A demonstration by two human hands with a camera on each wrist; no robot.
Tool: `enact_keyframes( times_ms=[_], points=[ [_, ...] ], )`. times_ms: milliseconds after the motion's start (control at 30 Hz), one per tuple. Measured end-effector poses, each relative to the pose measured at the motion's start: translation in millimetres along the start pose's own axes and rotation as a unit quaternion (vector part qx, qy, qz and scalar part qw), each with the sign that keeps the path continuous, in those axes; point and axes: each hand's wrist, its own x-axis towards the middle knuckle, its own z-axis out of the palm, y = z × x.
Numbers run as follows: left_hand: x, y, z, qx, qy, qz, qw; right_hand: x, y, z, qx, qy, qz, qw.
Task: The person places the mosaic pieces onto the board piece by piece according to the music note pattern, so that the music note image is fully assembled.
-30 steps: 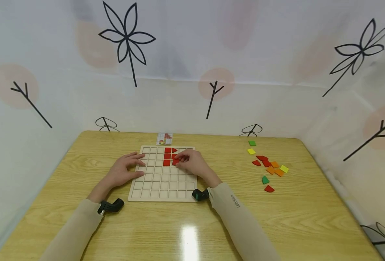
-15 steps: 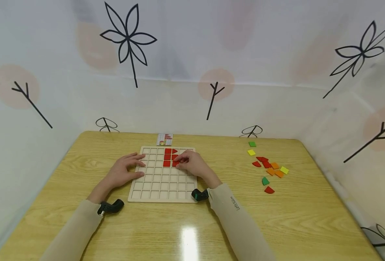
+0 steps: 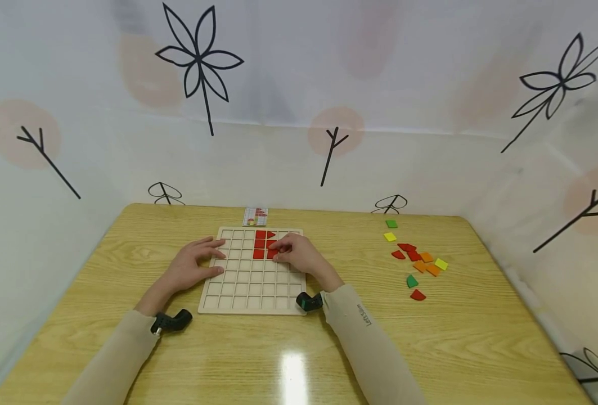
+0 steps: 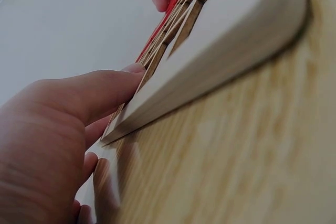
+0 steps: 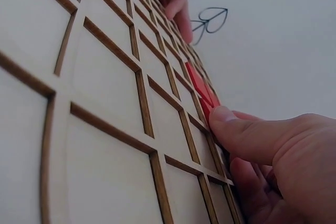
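Observation:
A wooden grid board (image 3: 248, 289) lies flat on the table. Red squares (image 3: 259, 253) fill three cells in one column near its far side, with a red triangle (image 3: 270, 234) beside the top one. My right hand (image 3: 301, 253) pinches a red tile (image 3: 271, 255) between thumb and fingers at the cell right of the lowest square; the fingers partly hide it. In the right wrist view, the thumb (image 5: 231, 121) is right at the red edge. My left hand (image 3: 189, 265) rests at the board's left edge, fingers loosely spread, thumb (image 4: 118, 90) over the rim.
Behind the board lies a small picture card (image 3: 255, 216) with a coloured pattern. Loose tiles lie to the right: red pieces (image 3: 414, 256), orange ones (image 3: 420, 266), yellow squares (image 3: 390, 237), a light green square (image 3: 391, 224) and a dark green piece (image 3: 412, 281). A patterned cloth (image 3: 258, 163) stands behind the table.
The right hand's fingers and the red tile have shifted very slightly at the same cell. My left hand stays in place.

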Motion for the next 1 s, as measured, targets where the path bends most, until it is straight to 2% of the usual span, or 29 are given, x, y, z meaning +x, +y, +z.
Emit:
enact_keyframes(
  times_ms=[267, 1000],
  points=[
    [-0.7, -1.0, 0.6, -0.001, 0.0, -0.007, 1.0, -0.5, -2.6, -0.7, -0.003, -0.009, 0.002, 1.0],
    [0.3, -0.6, 0.3, 0.004, 0.007, 0.003, 1.0, 2.1, -2.2, 1.9, -0.024, -0.009, 0.0, 0.9997]
  ],
)
